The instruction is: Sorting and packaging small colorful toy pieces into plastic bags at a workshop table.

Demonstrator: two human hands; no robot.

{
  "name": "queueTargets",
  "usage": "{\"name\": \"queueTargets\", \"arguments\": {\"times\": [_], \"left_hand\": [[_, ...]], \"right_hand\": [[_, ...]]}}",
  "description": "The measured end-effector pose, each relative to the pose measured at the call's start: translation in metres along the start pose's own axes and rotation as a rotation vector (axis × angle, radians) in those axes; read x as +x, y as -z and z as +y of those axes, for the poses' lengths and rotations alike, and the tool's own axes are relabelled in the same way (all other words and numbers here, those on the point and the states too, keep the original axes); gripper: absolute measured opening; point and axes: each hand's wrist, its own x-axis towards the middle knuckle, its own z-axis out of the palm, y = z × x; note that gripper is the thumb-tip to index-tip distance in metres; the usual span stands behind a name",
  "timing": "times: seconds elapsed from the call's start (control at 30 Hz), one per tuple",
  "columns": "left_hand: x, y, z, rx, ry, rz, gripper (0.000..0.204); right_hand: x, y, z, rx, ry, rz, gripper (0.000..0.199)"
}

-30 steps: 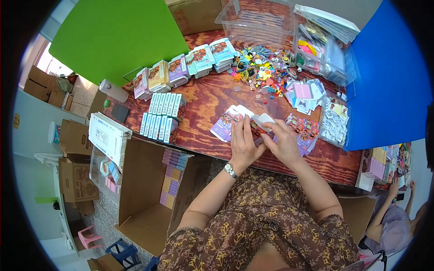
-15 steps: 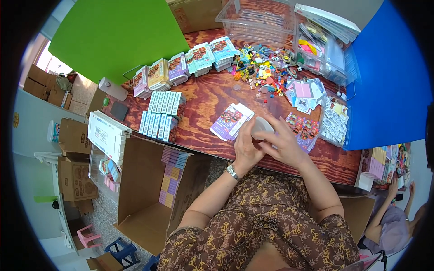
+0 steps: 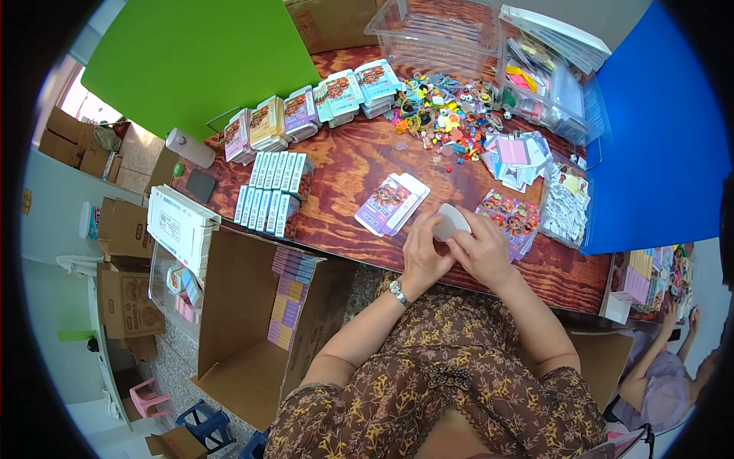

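A small white piece with rounded edges [image 3: 451, 222], which looks like a card or paper, is held up between my two hands near the table's front edge. My left hand [image 3: 426, 256] pinches its left side, and my right hand [image 3: 485, 251] grips its lower right. The fingers hide part of it. Just beyond my left hand lies a flat purple-and-white box [image 3: 391, 205] with its end flap out. Purple printed cards with red pictures [image 3: 511, 214] lie beside my right hand.
A heap of small colourful trinkets [image 3: 447, 111] spreads across the back, near clear plastic bins [image 3: 436, 38]. Flat box stacks [image 3: 302, 115] line the far left, with assembled boxes [image 3: 267, 210] nearer. An open carton [image 3: 245, 321] stands below the front edge. Another person's arm [image 3: 650, 348] shows at right.
The white piece has turned so its flat face shows more. My right hand's fingers have drawn in toward its lower edge, and both hands have shifted slightly.
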Motion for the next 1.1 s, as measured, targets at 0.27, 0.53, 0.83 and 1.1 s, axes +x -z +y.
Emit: {"name": "queueTargets", "arguments": {"times": [0.27, 0.53, 0.83, 1.1], "left_hand": [[0.002, -0.002, 0.003, 0.047, -0.015, 0.014, 0.072], [-0.002, -0.005, -0.001, 0.045, 0.012, -0.020, 0.081], [-0.004, -0.005, 0.001, -0.025, 0.080, -0.056, 0.101], [-0.010, -0.014, -0.005, 0.116, -0.017, -0.028, 0.093]], "right_hand": [[0.004, -0.010, 0.000, 0.786, -0.745, 0.077, 0.020], [0.009, 0.000, -0.021, 0.466, -0.400, 0.020, 0.022], [0.010, 0.001, -0.020, 0.384, -0.470, -0.015, 0.019], [0.008, -0.004, -0.019, 0.221, -0.327, -0.006, 0.021]]}}
